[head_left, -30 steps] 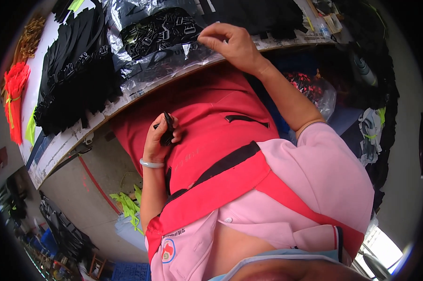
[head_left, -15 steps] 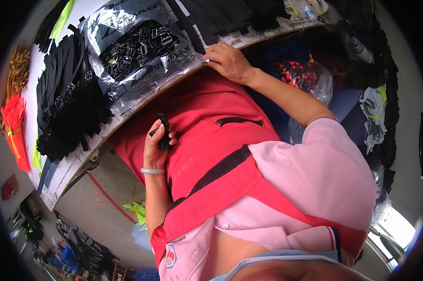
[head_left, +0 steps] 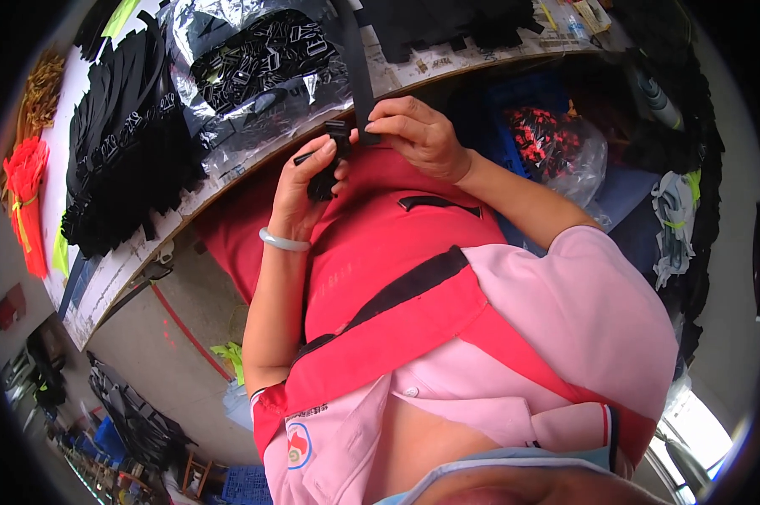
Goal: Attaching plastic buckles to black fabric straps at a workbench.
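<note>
My left hand [head_left: 306,187] grips a black plastic buckle [head_left: 328,162] in front of my red and pink clothing. My right hand [head_left: 419,135] pinches the end of a black strap [head_left: 357,63] that hangs off the table edge [head_left: 228,177], right beside the buckle. The strap end meets the buckle between my two hands. A pale bracelet [head_left: 283,243] circles my left wrist.
On the table lie a clear plastic bag of black buckles [head_left: 258,63], a pile of black straps [head_left: 119,160] and red and yellow straps [head_left: 28,198] at the far left. A bag of red pieces [head_left: 557,143] sits under the table at the right.
My right hand came off the table edge toward me, drawing the black strap along. My left hand rose with the buckle until the two hands met.
</note>
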Action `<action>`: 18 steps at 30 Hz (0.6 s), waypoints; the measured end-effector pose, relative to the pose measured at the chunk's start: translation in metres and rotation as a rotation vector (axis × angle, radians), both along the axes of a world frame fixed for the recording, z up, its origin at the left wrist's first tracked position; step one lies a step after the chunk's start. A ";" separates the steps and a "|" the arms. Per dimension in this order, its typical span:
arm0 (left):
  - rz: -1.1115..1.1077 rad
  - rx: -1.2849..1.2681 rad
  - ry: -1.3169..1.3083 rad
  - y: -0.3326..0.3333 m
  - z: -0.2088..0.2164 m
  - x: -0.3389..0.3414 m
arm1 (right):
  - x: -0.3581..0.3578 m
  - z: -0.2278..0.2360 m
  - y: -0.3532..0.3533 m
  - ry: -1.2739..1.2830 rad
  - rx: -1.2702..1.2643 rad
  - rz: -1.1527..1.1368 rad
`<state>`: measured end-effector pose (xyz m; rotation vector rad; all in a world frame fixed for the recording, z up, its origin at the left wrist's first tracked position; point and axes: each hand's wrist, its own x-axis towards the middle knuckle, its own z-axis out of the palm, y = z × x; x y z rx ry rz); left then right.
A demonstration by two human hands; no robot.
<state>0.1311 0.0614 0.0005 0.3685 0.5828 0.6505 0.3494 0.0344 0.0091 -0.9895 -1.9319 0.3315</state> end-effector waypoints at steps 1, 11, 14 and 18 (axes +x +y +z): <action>-0.001 0.038 0.073 0.000 -0.003 0.003 | -0.007 -0.002 -0.003 0.006 -0.015 -0.014; -0.058 0.145 0.193 -0.019 -0.008 -0.022 | -0.027 -0.015 0.005 0.767 -1.150 0.123; 0.015 -0.009 -0.147 -0.027 -0.014 -0.037 | -0.031 -0.019 0.014 0.697 -1.262 0.302; 0.046 -0.129 -0.342 -0.027 -0.021 -0.053 | -0.039 -0.017 0.022 0.927 -1.284 0.477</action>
